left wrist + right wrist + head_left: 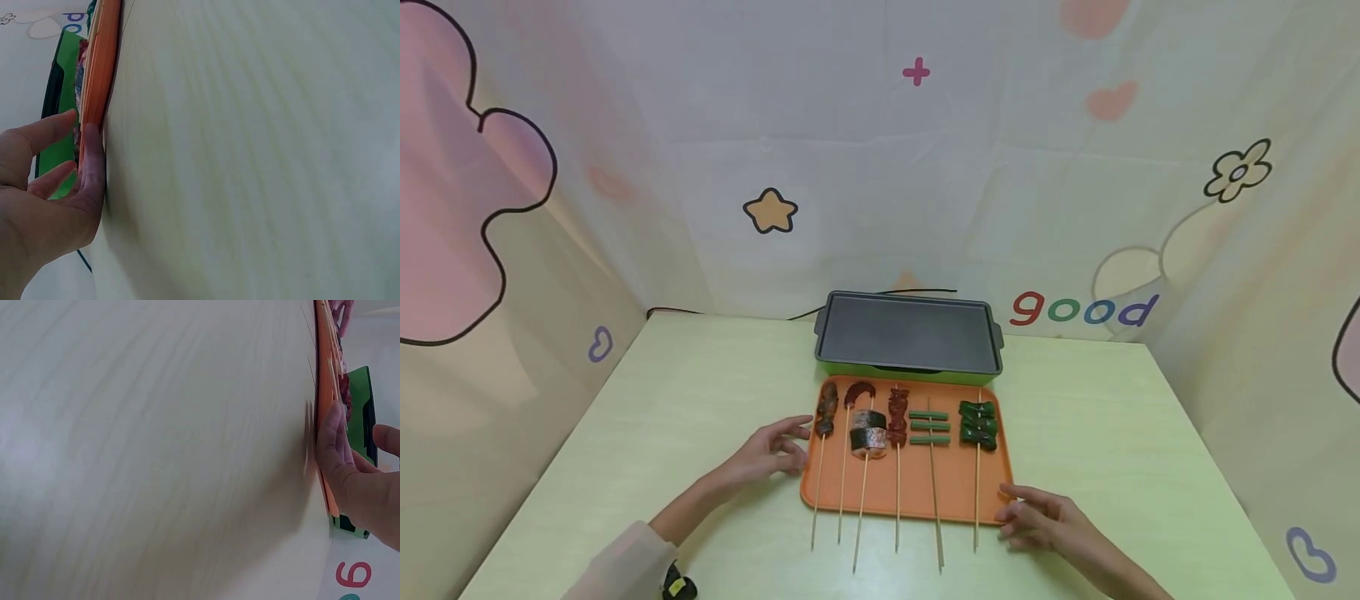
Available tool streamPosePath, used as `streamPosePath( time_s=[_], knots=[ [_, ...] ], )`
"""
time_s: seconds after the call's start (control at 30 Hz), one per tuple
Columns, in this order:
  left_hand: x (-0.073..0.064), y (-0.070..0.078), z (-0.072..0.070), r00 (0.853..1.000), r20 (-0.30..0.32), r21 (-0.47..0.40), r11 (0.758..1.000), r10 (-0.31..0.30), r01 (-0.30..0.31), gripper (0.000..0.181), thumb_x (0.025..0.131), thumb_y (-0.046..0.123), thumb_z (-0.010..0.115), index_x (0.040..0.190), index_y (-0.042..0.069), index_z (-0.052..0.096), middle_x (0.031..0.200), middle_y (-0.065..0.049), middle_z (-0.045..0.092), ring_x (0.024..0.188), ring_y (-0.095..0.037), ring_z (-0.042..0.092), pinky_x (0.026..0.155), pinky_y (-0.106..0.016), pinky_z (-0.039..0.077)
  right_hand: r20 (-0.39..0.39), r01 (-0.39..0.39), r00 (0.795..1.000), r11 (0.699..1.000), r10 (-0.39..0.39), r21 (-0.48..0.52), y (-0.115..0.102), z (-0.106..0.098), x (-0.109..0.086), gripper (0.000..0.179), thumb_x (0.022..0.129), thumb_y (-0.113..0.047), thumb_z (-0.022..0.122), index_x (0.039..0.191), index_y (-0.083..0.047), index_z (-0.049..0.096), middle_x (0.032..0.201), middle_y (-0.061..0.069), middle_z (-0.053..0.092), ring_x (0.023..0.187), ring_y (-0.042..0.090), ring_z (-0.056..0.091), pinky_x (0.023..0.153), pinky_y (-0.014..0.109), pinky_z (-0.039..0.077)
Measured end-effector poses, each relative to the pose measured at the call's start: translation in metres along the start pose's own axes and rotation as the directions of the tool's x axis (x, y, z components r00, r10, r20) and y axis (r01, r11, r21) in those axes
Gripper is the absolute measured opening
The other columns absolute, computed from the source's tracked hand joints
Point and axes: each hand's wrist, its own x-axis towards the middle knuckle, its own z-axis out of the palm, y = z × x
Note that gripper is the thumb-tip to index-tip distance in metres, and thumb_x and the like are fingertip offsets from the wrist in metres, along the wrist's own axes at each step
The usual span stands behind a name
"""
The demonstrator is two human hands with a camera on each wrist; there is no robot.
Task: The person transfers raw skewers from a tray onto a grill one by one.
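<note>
An orange tray (917,492) lies on the table, holding several skewers whose sticks overhang its near edge. From left to right are a brown skewer (827,408), a dark red curved piece (860,392), silver-and-black chunks like fish (868,439), reddish meat (897,417), green bean-like sticks (929,427) and folded green pieces like peppers (978,425). My left hand (775,450) rests against the tray's left edge, fingers spread and loosely bent. At the lower right corner, my right hand (1037,521) touches the tray's side. Its thumb stands off the rim in the right wrist view.
Directly behind the tray stands a rectangular grill (910,333) with a dark grey plate and a green base. A black cord (805,314) runs behind it. The pale table (700,375) ends at a printed cloth backdrop (850,167).
</note>
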Motion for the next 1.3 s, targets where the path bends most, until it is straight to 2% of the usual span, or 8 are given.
streamPosePath(
  time_s=[0.13,0.3,0.43,0.63,0.73,0.83,1.0,1.3],
  knots=[
    [0.001,0.001,0.001,1.0,-0.018,0.017,1.0,-0.004,0.004,0.069,0.093,0.0,0.067,0.155,-0.004,0.036,0.143,-0.034,0.048,0.101,-0.012,0.065,0.08,-0.023,0.055,0.025,0.001,1.0,0.999,-0.002,0.046,0.001,0.004,0.002,0.066,0.109,-0.026,0.051,0.153,0.016,0.026,0.117,0.003,0.07,0.105,0.012,0.071,0.09,0.028,0.059],
    [0.001,0.002,0.003,1.0,-0.023,0.042,0.999,-0.012,0.013,0.069,0.093,0.001,0.069,0.154,-0.005,0.037,0.143,-0.033,0.05,0.1,-0.011,0.065,0.08,-0.023,0.052,0.102,0.006,0.995,0.991,-0.02,0.134,0.005,0.008,0.002,0.059,0.109,-0.022,0.05,0.15,0.017,0.033,0.116,0.002,0.073,0.105,0.012,0.072,0.089,0.027,0.059],
    [0.002,0.002,0.004,0.999,-0.025,0.044,0.999,-0.03,0.031,0.069,0.092,0.001,0.07,0.154,-0.003,0.038,0.144,-0.032,0.049,0.101,-0.013,0.065,0.081,-0.024,0.051,0.146,0.002,0.989,0.989,-0.023,0.149,0.009,0.015,0.003,0.059,0.109,-0.02,0.048,0.15,0.019,0.029,0.119,0.005,0.072,0.108,0.015,0.073,0.09,0.03,0.059],
    [0.003,0.002,0.003,0.998,-0.031,0.027,0.998,-0.05,0.051,0.07,0.091,0.0,0.07,0.155,-0.001,0.039,0.143,-0.03,0.05,0.104,-0.02,0.065,0.082,-0.025,0.052,0.141,-0.045,0.99,0.987,0.023,0.156,0.011,0.028,0.006,0.067,0.108,-0.021,0.051,0.152,0.02,0.021,0.125,0.013,0.07,0.11,0.019,0.073,0.093,0.035,0.059],
    [0.004,0.003,0.004,0.998,-0.033,0.04,0.997,-0.058,0.059,0.07,0.092,0.001,0.07,0.155,-0.001,0.039,0.144,-0.029,0.05,0.105,-0.021,0.066,0.084,-0.027,0.051,0.159,-0.053,0.987,0.981,0.023,0.186,0.011,0.03,0.006,0.069,0.108,-0.018,0.052,0.153,0.02,0.016,0.123,0.012,0.072,0.108,0.016,0.073,0.093,0.033,0.059],
    [0.004,0.004,0.005,0.997,-0.034,0.045,0.996,-0.069,0.07,0.07,0.092,0.001,0.07,0.155,0.0,0.039,0.144,-0.029,0.051,0.104,-0.019,0.066,0.084,-0.028,0.051,0.165,-0.044,0.986,0.98,0.012,0.193,0.012,0.03,0.006,0.07,0.106,-0.016,0.055,0.153,0.02,0.016,0.116,0.007,0.075,0.102,0.013,0.073,0.09,0.03,0.059],
    [0.004,0.004,0.005,0.996,-0.035,0.041,0.996,-0.079,0.08,0.071,0.091,0.001,0.071,0.155,0.0,0.039,0.144,-0.028,0.05,0.104,-0.018,0.066,0.085,-0.028,0.051,0.146,-0.018,0.989,0.989,-0.003,0.145,0.013,0.027,0.006,0.067,0.103,-0.012,0.059,0.152,0.019,0.023,0.107,0.001,0.076,0.097,0.01,0.072,0.084,0.026,0.06],
    [0.004,0.003,0.004,0.997,-0.027,0.037,0.997,-0.067,0.067,0.071,0.092,0.002,0.071,0.155,0.0,0.039,0.144,-0.028,0.05,0.104,-0.018,0.065,0.085,-0.029,0.052,0.194,0.058,0.977,0.987,-0.088,0.153,0.017,0.02,-0.001,0.066,0.104,-0.009,0.057,0.151,0.019,0.021,0.107,-0.003,0.074,0.099,0.007,0.071,0.086,0.025,0.059]
  ],
)
